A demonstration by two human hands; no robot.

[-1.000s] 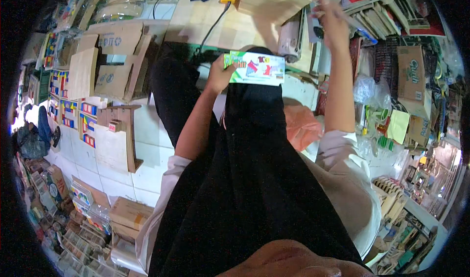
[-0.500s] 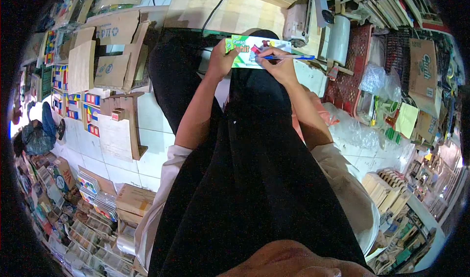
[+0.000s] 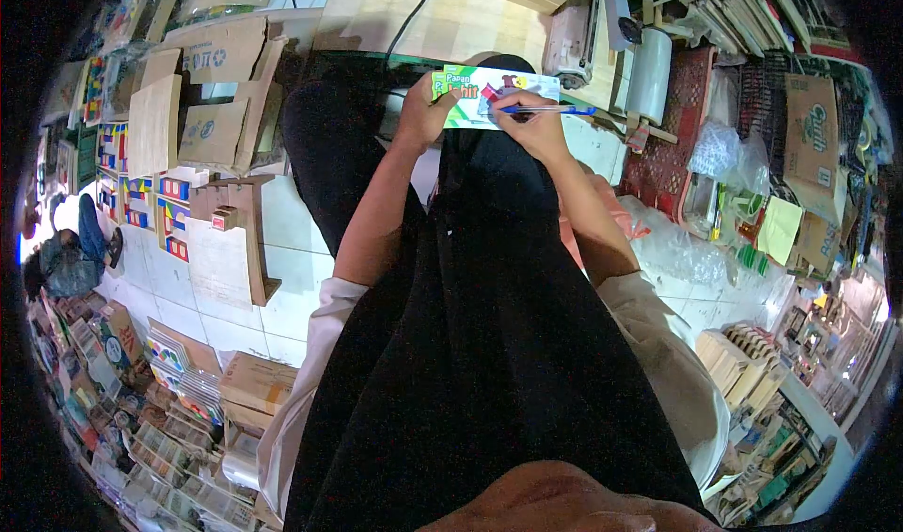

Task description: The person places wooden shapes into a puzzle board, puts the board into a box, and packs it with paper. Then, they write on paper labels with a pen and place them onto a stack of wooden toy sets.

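Note:
A printed card (image 3: 467, 111) in green and white lies over my dark-clothed knee. My left hand (image 3: 428, 111) grips its left edge, thumb on top. A blue pen (image 3: 564, 110) is held in my right hand (image 3: 534, 126), with its tip over the middle of the card and its other end pointing right. The right hand rests on the card's lower right part.
A wooden table (image 3: 376, 15) with a black cable (image 3: 414, 16) stands ahead. Cardboard pieces (image 3: 212, 135) and block trays (image 3: 175, 217) are at the left. To the right are a red crate (image 3: 663, 146) and plastic bags (image 3: 691, 254). Another person's leg (image 3: 92, 231) shows far left.
The pen has tilted slightly, its far end shifting a little to the left. My left hand keeps its grip on the card.

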